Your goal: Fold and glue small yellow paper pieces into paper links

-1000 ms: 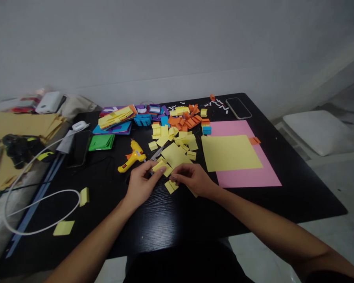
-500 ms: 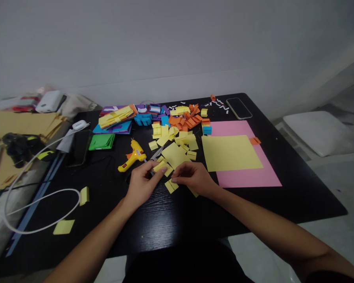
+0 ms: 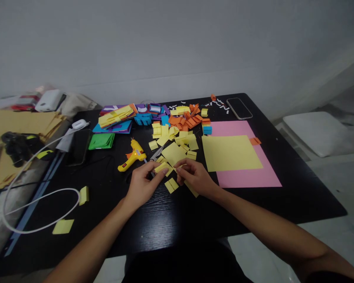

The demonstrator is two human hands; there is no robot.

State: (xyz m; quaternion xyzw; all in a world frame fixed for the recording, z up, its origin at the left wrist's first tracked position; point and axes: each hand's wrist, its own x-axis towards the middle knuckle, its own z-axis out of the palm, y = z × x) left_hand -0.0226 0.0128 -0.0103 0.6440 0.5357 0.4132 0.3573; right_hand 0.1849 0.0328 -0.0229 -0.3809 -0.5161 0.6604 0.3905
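My left hand [image 3: 143, 182] pinches a small folded yellow paper piece [image 3: 163, 169] between thumb and fingers. Close by on its right, my right hand [image 3: 196, 177] has its thumb and fingertips drawn together; yellow shows at the tips, but what they hold is not clear. Below, between the hands, lies a creased yellow paper piece [image 3: 171, 185] on the table. Beyond the hands are a flat yellow sheet [image 3: 174, 154] and more folded yellow pieces [image 3: 191, 155]. Scissors [image 3: 157, 152] lie partly hidden behind my left hand, beside a yellow glue gun [image 3: 133, 155].
A large yellow sheet [image 3: 231, 153] lies over a pink sheet [image 3: 250, 181] on the right. Orange folded pieces [image 3: 185, 121] are heaped at the back, near a phone [image 3: 239, 108]. Green paper [image 3: 102, 141] and a white cable [image 3: 41, 230] are on the left of the black table [image 3: 153, 228].
My right hand has moved slightly up, away from the creased yellow piece on the table, which now shows fully. My left hand has barely shifted and keeps its folded piece.
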